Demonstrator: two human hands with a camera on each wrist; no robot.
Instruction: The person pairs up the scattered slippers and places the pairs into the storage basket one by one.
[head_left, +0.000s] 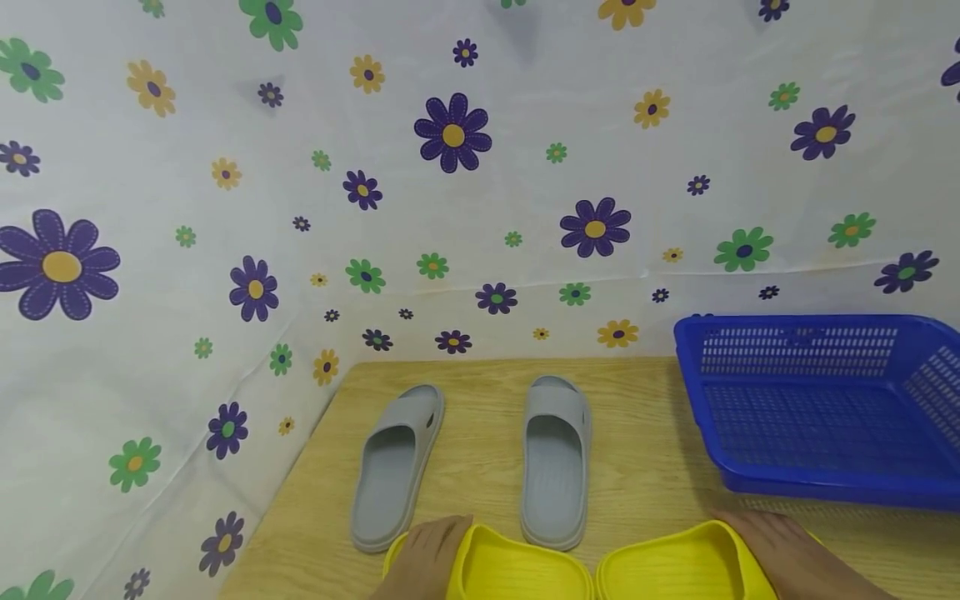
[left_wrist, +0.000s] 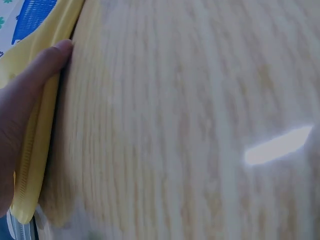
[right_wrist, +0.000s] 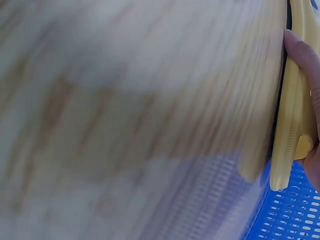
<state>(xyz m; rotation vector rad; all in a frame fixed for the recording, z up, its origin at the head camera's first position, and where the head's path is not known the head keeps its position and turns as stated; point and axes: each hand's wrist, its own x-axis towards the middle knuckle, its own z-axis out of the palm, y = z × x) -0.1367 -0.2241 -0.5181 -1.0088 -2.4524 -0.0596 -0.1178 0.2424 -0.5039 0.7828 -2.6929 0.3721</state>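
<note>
Two yellow clogs lie at the near edge of the head view, their heel ends close together in the middle. My left hand grips the left yellow clog across its toe part. Over the toe of the right yellow clog, my right hand is wrapped in the same way. In the left wrist view the thumb presses along the side of the clog, by its sole. The right wrist view has the thumb likewise on the other clog. The undersides of both clogs are hidden.
Two grey slides, a left one and a right one, stand apart on the wooden table behind the clogs. A blue plastic basket sits at the right. Flower-printed sheeting walls the back and left side.
</note>
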